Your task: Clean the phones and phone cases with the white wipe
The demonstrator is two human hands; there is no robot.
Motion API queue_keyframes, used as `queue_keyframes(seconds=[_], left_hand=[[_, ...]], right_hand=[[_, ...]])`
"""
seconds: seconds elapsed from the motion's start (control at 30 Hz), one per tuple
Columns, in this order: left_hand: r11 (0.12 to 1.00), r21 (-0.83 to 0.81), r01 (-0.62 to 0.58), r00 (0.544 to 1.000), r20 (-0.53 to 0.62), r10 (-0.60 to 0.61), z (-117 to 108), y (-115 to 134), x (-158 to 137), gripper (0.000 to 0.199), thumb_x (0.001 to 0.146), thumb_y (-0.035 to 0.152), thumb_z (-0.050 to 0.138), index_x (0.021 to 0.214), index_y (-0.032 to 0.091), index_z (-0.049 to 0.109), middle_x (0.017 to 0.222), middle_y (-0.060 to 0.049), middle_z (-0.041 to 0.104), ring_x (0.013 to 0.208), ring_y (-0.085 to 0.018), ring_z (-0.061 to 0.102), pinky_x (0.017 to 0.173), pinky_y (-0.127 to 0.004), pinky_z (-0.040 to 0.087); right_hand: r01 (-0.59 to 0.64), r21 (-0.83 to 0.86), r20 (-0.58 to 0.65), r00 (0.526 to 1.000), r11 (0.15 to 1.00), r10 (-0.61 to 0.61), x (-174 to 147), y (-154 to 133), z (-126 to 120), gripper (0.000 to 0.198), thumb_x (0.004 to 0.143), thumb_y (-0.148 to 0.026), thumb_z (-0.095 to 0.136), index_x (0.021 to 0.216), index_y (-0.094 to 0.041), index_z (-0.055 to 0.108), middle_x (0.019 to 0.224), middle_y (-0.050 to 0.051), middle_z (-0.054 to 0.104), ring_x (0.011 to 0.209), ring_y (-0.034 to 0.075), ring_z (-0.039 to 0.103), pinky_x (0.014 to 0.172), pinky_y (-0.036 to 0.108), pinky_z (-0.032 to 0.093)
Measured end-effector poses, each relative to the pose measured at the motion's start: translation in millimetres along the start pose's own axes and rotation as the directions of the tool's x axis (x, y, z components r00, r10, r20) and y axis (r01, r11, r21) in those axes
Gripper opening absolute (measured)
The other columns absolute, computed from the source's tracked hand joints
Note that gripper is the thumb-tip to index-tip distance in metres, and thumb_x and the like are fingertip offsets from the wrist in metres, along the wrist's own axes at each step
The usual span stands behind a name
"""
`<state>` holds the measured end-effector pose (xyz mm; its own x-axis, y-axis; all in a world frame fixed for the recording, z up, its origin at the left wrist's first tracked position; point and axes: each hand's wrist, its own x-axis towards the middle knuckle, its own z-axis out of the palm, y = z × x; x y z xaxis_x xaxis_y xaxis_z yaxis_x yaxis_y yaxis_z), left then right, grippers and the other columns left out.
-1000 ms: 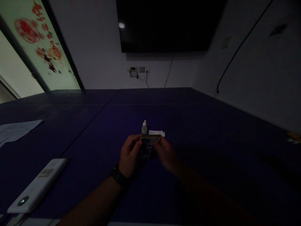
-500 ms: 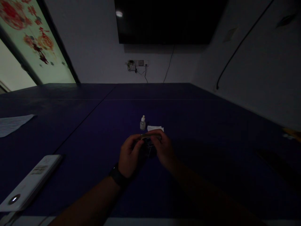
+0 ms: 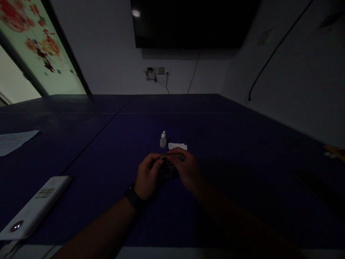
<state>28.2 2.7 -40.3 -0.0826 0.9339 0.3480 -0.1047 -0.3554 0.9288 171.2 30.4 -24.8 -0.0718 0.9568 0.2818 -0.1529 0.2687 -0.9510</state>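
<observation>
Both my hands meet over the middle of the table and grip a thin, brownish bar-shaped object, seen edge-on; its kind is too dark to make out. My left hand, with a dark watch on the wrist, pinches the left end between thumb and fingers. The right end sits in my right hand, its thumb laid along the near side. Under the object is a dark patch with faint thin lines, too dim to name. Just beyond my hands stand a small dropper bottle with a white top and a folded white tissue.
A white power bank with a cable lies on the dark blue table at the left. Behind it is a paper sheet. A dark flat item lies at the right. A black screen hangs on the far wall.
My right thumb has moved left along the bar-shaped object. Both hands keep their hold on it. The view has shifted slightly.
</observation>
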Motion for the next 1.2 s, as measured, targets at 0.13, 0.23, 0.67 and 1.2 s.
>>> queue_keyframes(seconds=[0.13, 0.23, 0.67, 1.2], left_hand=[[0.993, -0.092, 0.079, 0.997, 0.023, -0.078, -1, -1, 2, 0.029, 0.086, 0.046, 0.073, 0.09, 0.018, 0.069, 0.088, -0.004, 0.071, 0.079, -0.016, 0.064, 0.075, -0.028, 0.051], [0.988, -0.113, 0.104, 0.995, 0.02, -0.102, -1, -2, 6, 0.031, 0.081, 0.047, 0.077, 0.093, 0.019, 0.069, 0.092, -0.004, 0.071, 0.084, -0.017, 0.064, 0.079, -0.028, 0.051], [0.932, -0.247, 0.264, 0.949, -0.104, -0.297, -8, -4, 20, 0.043, 0.063, 0.042, 0.091, 0.092, 0.014, 0.073, 0.086, -0.005, 0.075, 0.075, -0.017, 0.067, 0.072, -0.028, 0.052], [0.832, 0.391, -0.393, 0.91, 0.039, 0.412, -24, 42, 1, 0.018, 0.082, 0.033, 0.079, 0.099, 0.026, 0.079, 0.088, -0.003, 0.078, 0.079, -0.018, 0.07, 0.073, -0.028, 0.054]], right_hand=[[-0.026, 0.016, 0.006, 1.0, 1.0, 0.026, 2, 0, 0, 0.025, 0.07, -0.043, 0.083, 0.077, -0.021, 0.074, 0.075, 0.002, 0.074, 0.069, 0.018, 0.066, 0.062, 0.028, 0.05], [-0.058, 0.092, -0.068, 0.996, 0.994, 0.065, 4, 2, 2, 0.028, 0.067, -0.042, 0.085, 0.079, -0.021, 0.073, 0.076, 0.002, 0.074, 0.069, 0.018, 0.067, 0.062, 0.028, 0.051], [0.051, 0.383, -0.303, 0.95, 0.922, 0.073, 20, 1, -24, 0.036, 0.072, -0.045, 0.082, 0.094, -0.024, 0.063, 0.087, -0.001, 0.07, 0.077, 0.017, 0.065, 0.069, 0.03, 0.051], [0.376, -0.148, 0.196, 0.918, 0.914, -0.346, -20, -9, 4, 0.027, 0.09, -0.04, 0.074, 0.115, -0.031, 0.07, 0.108, 0.003, 0.07, 0.101, 0.02, 0.068, 0.087, 0.034, 0.055]])
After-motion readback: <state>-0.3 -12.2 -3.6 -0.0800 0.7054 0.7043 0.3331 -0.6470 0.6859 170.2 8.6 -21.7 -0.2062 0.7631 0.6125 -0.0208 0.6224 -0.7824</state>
